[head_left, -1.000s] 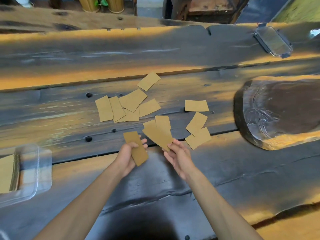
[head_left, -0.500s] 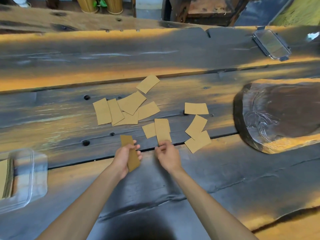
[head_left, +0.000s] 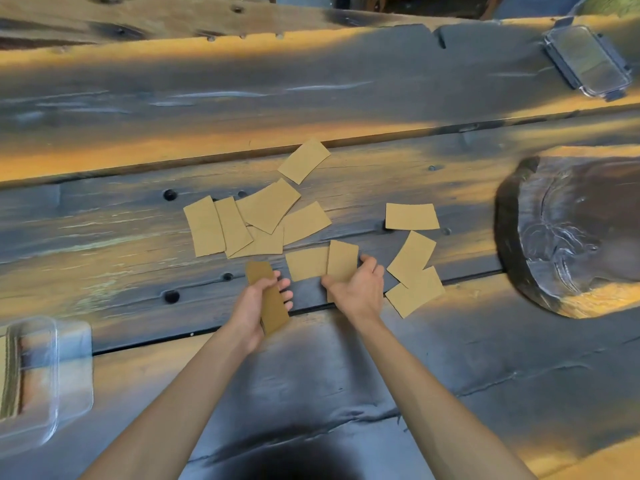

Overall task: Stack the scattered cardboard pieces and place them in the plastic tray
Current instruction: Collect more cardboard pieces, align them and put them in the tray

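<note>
in my left hand (head_left: pixel 258 306) i grip a small stack (head_left: pixel 268 299); my right hand (head_left: pixel 358 289) pinches one card (head_left: pixel 342 259) off the table, its neighbour (head_left: pixel 306 263) may drag along; tray (head_left: pixel 52 375) sits far left

Cardboard pieces (head_left: pixel 266 216) mid-table (head_left: pixel 311 84), tray (head_left: pixel 52 375) near left, lid (head_left: pixel 587 60) far right.
</note>
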The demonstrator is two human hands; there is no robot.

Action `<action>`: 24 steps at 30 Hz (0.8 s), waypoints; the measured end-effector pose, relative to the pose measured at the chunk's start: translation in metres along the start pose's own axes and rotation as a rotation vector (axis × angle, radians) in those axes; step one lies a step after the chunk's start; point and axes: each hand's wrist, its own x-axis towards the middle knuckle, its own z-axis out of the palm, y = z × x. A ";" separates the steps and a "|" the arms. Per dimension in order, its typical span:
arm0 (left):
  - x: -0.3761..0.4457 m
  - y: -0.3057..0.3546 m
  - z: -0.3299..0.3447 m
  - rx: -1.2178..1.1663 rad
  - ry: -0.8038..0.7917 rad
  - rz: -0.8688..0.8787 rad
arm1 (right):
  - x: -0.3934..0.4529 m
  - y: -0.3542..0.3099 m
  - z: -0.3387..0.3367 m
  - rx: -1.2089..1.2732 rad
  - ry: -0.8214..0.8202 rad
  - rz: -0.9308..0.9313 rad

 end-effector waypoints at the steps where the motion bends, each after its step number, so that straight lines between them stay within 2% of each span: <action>1: 0.003 0.001 0.002 0.015 0.006 0.017 | -0.002 0.000 -0.001 0.074 0.010 0.043; 5: 0.010 0.010 0.015 0.060 0.017 0.091 | -0.007 -0.013 -0.002 0.297 -0.013 0.132; 11: 0.019 0.014 0.021 0.180 0.254 0.150 | -0.008 -0.037 0.016 0.344 -0.107 0.162; 15: 0.018 0.011 0.020 0.293 0.221 0.228 | -0.004 -0.038 0.015 0.150 -0.100 0.126; 19: 0.020 0.011 0.022 0.304 0.205 0.204 | 0.001 -0.036 0.004 0.014 -0.122 0.089; 21: 0.022 0.012 0.025 0.284 0.199 0.173 | 0.003 -0.034 0.003 0.035 -0.136 0.101; 24: 0.021 0.016 0.026 0.244 0.187 0.097 | 0.006 -0.032 0.009 0.221 -0.102 0.184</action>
